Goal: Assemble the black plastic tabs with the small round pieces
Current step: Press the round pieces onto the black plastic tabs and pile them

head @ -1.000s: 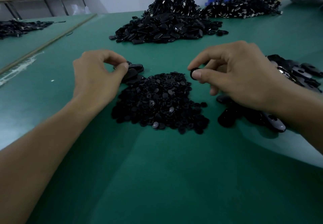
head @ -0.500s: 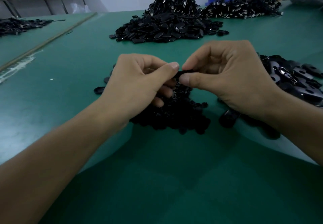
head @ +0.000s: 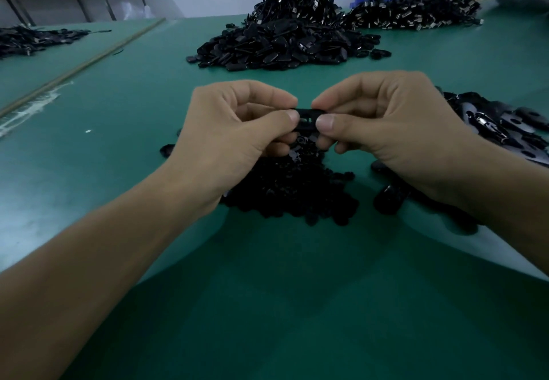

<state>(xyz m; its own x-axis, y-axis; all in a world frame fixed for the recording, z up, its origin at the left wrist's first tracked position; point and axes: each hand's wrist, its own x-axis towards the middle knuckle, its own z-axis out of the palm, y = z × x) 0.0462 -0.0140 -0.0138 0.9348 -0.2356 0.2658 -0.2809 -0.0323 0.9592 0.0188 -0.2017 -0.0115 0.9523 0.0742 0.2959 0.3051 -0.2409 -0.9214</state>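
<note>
Black tab [head: 307, 118] between curled hands [head: 225, 133] [head: 395, 130]

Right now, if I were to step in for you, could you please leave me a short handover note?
Hands: left hand and right hand both pinch one black tab, held above the table.
Parts: pile of small round pieces directly beneath the hands; heap of tabs at the right.
Done: cannot tell whether a round piece is seated in this tab.
Left: finish it, then work through the piles.
</note>
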